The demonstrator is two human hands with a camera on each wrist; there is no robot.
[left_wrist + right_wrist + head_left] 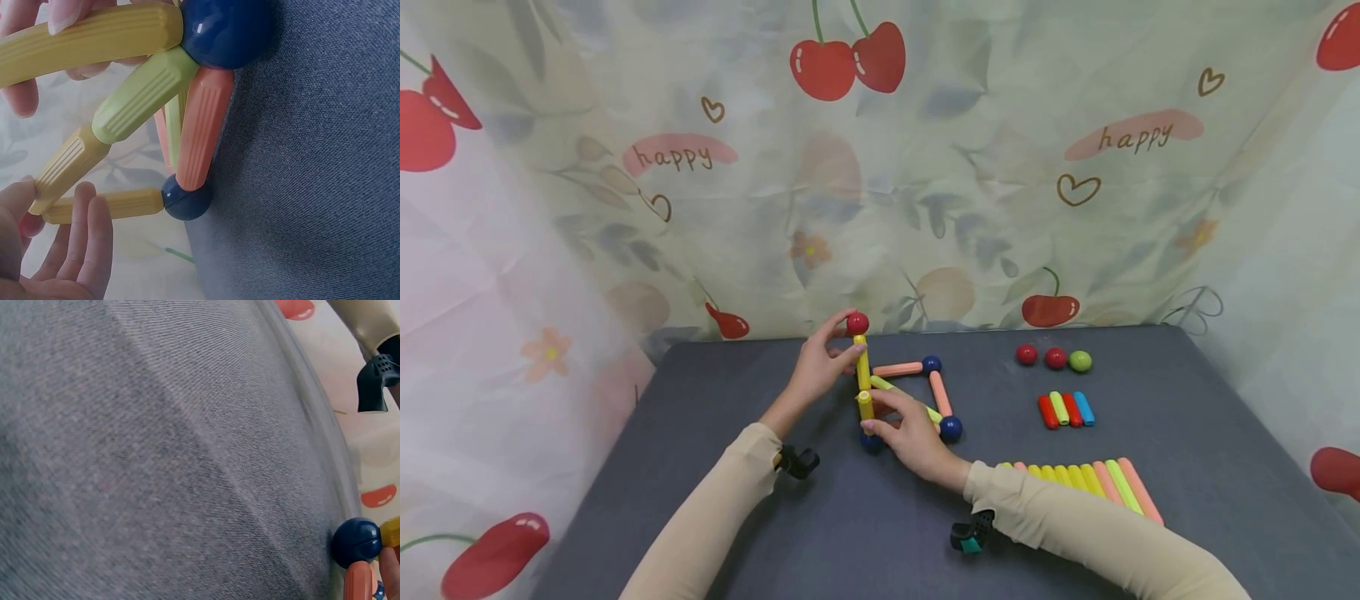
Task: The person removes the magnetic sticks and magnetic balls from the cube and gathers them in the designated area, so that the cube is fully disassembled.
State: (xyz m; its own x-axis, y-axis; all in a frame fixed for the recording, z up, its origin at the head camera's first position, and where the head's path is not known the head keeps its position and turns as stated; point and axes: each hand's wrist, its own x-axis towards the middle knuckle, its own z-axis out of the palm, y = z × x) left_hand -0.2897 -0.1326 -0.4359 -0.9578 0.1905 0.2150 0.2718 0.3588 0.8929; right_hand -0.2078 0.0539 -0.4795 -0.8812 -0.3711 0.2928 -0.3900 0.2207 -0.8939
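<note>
My left hand point(817, 367) holds the red ball point(857, 323) at the top of a stick-and-ball frame, its thumb against a yellow stick point(65, 164) just below. In the left wrist view that stick slants down to a light green stick point(145, 95), which reaches the near blue ball point(226, 32). Another yellow stick point(125, 205) joins the red ball to the far blue ball point(187, 197). My right hand point(917, 437) pinches a yellow stick point(866, 407) whose lower end meets the near blue ball. Its fingertips point(390, 572) show at the right wrist view's edge.
Pink sticks point(940, 393) and a blue ball point(951, 429) form the base on the dark tabletop point(865, 533). At the right lie two red balls, a green ball point(1080, 361), several short sticks point(1066, 410) and a row of longer sticks point(1093, 479), partly behind the right sleeve.
</note>
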